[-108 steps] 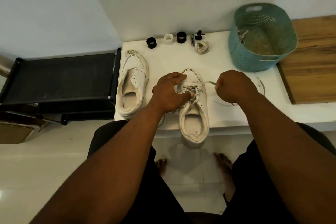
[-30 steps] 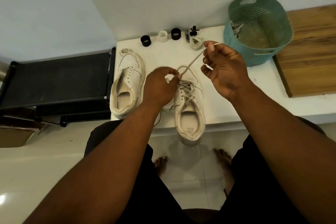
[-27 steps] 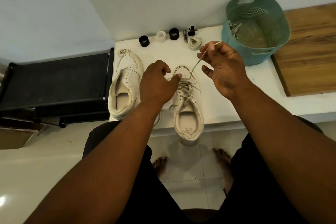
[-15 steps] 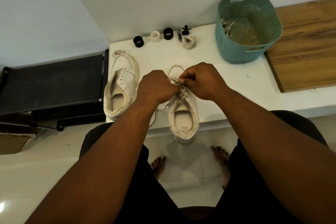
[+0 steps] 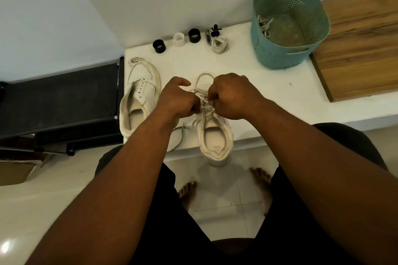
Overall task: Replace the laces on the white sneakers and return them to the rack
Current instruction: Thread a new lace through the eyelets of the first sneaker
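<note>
Head view: we see the left hand (image 5: 176,101) and right hand (image 5: 230,97), each grip curled on the soft, limp cream lace (image 5: 203,101) (best pinched near its stiff tip) over the white leather sneaker (image 5: 216,135) on the white tabletop (image 5: 269,97).

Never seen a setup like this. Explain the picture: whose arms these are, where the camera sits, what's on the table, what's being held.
No machine here. A person wears a camera on the head, looking down at their own arms. Both hands work on one sneaker on the white table: the left hand and right hand each pinch its lace. A second sneaker lies to the left, unlaced. Behind sit three small rings, a coiled lace and a teal basket. A black rack stands left of the table.
</note>
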The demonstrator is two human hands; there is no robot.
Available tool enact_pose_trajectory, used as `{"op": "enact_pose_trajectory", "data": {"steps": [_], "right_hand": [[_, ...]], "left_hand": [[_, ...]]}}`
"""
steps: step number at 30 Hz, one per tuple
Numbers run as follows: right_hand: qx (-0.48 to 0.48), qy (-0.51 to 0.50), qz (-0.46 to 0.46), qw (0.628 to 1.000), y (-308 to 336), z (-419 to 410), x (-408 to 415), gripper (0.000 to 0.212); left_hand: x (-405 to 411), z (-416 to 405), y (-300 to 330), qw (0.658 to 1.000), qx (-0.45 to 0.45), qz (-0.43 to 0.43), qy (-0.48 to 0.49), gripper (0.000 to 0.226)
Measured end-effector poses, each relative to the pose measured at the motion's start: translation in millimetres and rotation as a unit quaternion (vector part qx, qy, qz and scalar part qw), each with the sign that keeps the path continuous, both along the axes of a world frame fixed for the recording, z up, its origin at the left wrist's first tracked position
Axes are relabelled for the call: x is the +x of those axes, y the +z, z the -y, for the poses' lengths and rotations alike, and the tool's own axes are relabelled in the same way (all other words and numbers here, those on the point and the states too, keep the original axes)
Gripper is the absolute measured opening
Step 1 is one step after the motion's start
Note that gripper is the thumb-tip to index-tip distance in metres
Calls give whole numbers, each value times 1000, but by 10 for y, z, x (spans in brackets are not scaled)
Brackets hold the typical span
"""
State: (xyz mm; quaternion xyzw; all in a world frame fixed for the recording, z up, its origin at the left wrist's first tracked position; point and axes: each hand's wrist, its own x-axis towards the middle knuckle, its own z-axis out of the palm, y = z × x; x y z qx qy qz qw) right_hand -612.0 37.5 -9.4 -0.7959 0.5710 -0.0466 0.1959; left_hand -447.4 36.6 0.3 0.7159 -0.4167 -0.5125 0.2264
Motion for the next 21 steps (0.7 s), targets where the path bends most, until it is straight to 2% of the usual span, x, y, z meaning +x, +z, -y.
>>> {"op": "enact_pose_trajectory", "data": {"steps": [7,12,15,17,19,21], "right_hand": [[-14,50,-78,996,48,-24,88,16],[-20,64,-86,994,33,-28,115,13],[-14,40,-45,998,-68,-17,106,17],[-1,16,-7,1000,-130,-4,85,15],[18,-5,29,999,-163,10,55,11],[41,-15,66,997,-155,25,15,11]], "left_hand": [[16,-6,-29,1000,5,-17,17,53],[45,-11,-61,1000,-6,-28,11,52],[106,6,-88,998,6,-69,10,45],[157,7,-119,994,30,-102,0,30],[207,-7,-171,996,32,-71,-52,9],[226,-21,-220,996,17,-17,-90,19]]}}
